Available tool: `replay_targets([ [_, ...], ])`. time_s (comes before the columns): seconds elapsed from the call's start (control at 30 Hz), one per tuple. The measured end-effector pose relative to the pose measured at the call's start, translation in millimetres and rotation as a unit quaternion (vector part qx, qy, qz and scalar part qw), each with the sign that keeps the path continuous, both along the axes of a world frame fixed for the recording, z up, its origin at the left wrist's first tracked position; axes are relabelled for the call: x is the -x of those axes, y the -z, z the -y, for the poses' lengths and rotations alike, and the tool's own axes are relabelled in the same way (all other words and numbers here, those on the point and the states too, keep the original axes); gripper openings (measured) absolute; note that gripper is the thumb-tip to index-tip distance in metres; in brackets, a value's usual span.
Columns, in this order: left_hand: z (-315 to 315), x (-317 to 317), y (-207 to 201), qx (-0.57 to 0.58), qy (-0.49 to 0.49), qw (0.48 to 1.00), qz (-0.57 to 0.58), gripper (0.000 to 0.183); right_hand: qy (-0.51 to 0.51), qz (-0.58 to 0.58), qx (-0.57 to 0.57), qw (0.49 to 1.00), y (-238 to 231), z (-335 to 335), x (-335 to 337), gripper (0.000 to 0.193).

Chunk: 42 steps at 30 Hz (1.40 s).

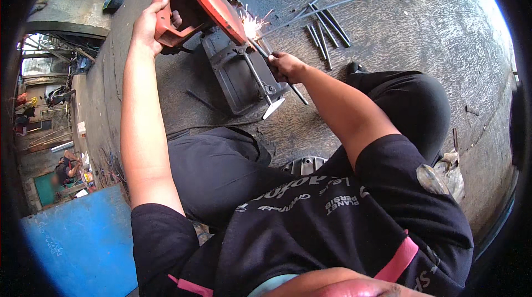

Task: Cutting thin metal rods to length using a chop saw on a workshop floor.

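Saw [213, 0]: left hand [148, 22] wrapped around its handle.
Rod [299, 94]: at saw's right, long axis slanting nearward and rightward from it, sparks [252, 24] by far end.
Right hand [287, 67]: clamped on rod, nearer it than left.

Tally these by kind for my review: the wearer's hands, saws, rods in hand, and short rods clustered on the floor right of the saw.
Hands: 2, left hand and right hand
Saws: 1, red-guarded saw
Rods in hand: 1, held rod
Clustered: at least 5 short rods, some overlapping
Total: at least 9
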<state>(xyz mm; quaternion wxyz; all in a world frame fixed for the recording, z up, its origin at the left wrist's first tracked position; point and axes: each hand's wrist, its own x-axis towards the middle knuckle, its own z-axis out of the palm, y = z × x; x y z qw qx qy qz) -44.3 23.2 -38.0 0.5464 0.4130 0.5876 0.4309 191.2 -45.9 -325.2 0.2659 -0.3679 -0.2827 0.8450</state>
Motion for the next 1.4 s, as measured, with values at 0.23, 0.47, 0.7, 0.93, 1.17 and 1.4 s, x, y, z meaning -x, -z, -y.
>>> replay_targets([
  [0.23, 1, -7, -2, 0.003, -0.023, 1.000, -0.012, 0.032, -0.001, 0.017, -0.002, 1.000, 4, -3, -1, 0.016],
  [0.47, 0, -5, -2, 0.000, -0.009, 1.000, 0.004, 0.033, -0.002, 0.052, -0.033, 0.998, 3, -3, 1, 0.015],
  [0.7, 0, -7, -3, -0.001, -0.009, 1.000, 0.006, 0.034, 0.005, 0.084, -0.075, 0.994, 9, -7, 1, 0.017],
  [0.93, 3, -8, -4, -0.001, -0.015, 1.000, 0.002, 0.035, 0.019, 0.232, -0.163, 0.959, 5, -4, 4, 0.015],
  [1.17, 4, -11, -5, 0.002, -0.029, 0.999, -0.012, 0.035, 0.033, 0.335, -0.243, 0.910, 0, -6, 3, 0.030],
  [1.4, 4, -5, -4, -0.013, -0.001, 1.000, -0.004, 0.033, 0.065, 0.414, -0.303, 0.856, -9, -2, 8, 0.030],
])
